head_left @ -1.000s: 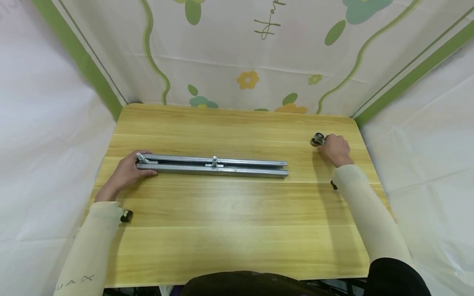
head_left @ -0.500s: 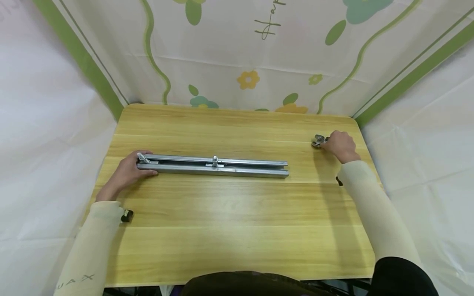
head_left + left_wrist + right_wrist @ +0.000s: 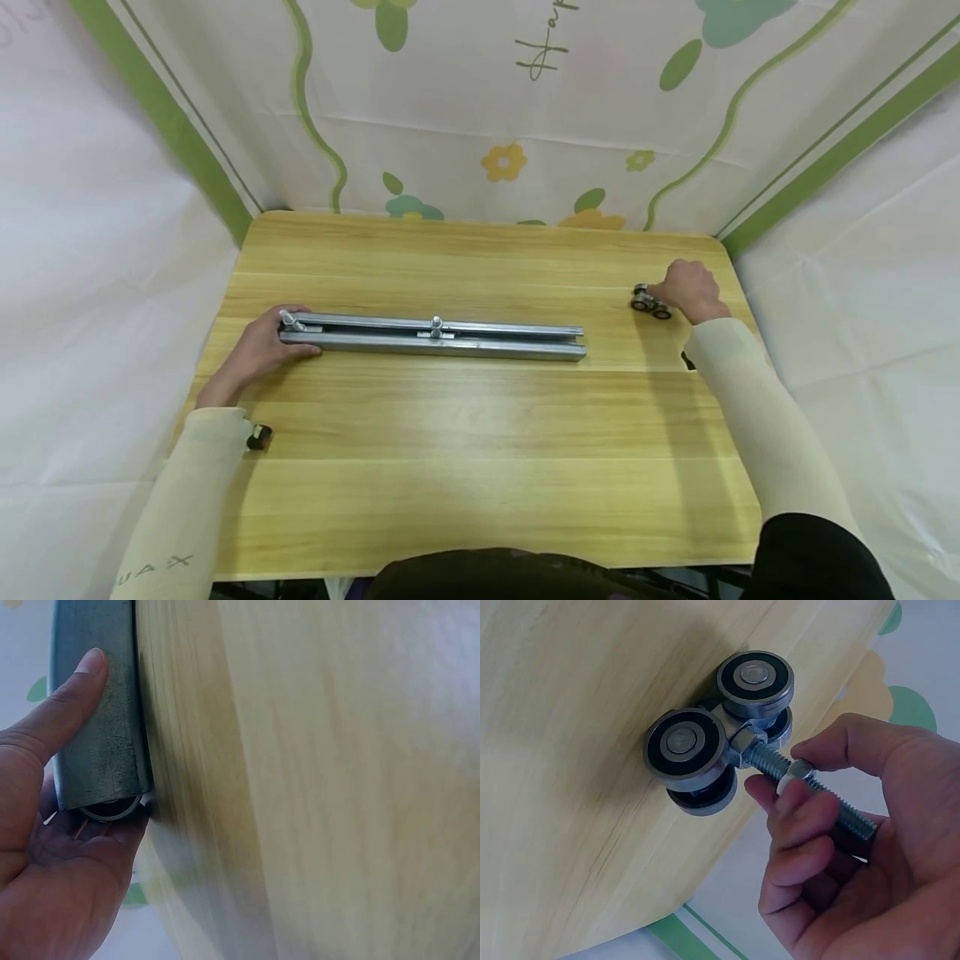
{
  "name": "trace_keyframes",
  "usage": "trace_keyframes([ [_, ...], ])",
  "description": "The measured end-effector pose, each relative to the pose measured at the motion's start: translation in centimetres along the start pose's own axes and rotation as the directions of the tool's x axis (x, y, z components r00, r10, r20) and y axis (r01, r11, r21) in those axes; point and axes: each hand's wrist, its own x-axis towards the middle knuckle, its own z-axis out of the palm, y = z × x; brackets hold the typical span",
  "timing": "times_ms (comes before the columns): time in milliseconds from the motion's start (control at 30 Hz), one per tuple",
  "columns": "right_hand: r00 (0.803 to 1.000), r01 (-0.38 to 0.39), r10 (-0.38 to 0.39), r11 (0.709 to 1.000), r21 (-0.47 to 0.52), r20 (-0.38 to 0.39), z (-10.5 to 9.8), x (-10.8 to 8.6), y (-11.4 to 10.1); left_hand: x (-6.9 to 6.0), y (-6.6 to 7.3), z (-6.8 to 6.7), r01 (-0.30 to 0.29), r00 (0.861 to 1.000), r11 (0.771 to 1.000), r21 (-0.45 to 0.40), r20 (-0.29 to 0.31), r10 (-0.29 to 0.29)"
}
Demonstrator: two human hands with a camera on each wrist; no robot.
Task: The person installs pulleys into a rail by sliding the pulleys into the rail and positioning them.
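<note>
A long galvanized metal rail (image 3: 480, 347) with a lengthwise slot lies across the table. One threaded bolt (image 3: 292, 321) stands leaning at its left end, and a second bolt (image 3: 436, 327) rises from the slot near the middle. My left hand (image 3: 262, 346) grips the rail's left end, thumb along the near side. In the left wrist view a curved metal rim (image 3: 112, 810) shows at the rail's end. At the far right, my right hand (image 3: 688, 290) pinches the nut and threaded stem of a roller trolley (image 3: 684, 746). Several black-and-steel wheels show on it.
The wooden table (image 3: 450, 467) has rounded far corners. A white printed cloth (image 3: 450, 108) hangs behind its far edge, and white sheets (image 3: 862, 275) flank both sides. The person's dark clothing (image 3: 495, 575) is at the near edge.
My right hand has shifted slightly up and right, and the roller trolley has turned so more wheels face the head camera. The left hand and rail stay in place.
</note>
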Motion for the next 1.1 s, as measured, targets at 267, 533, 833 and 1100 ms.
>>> trace_keyframes([
  [267,0.997,0.076,-0.076,0.997,0.002,0.015,-0.1,-0.2,0.2,0.1,-0.1,0.1,0.019,1.000,1.000,0.003,0.017,-0.019],
  [533,0.986,0.167,-0.167,0.986,0.022,-0.029,0.1,-0.3,0.6,0.2,-0.1,0.1,0.020,1.000,1.000,-0.001,0.017,-0.020],
  [833,0.975,0.216,-0.215,0.976,0.022,-0.046,0.1,-0.2,1.0,0.1,-0.1,0.1,0.020,1.000,1.000,-0.012,0.016,-0.020],
  [1100,0.967,0.251,-0.251,0.968,0.011,-0.052,0.1,-0.2,1.0,0.1,-0.2,0.1,0.012,1.000,1.000,-0.011,0.006,-0.012],
])
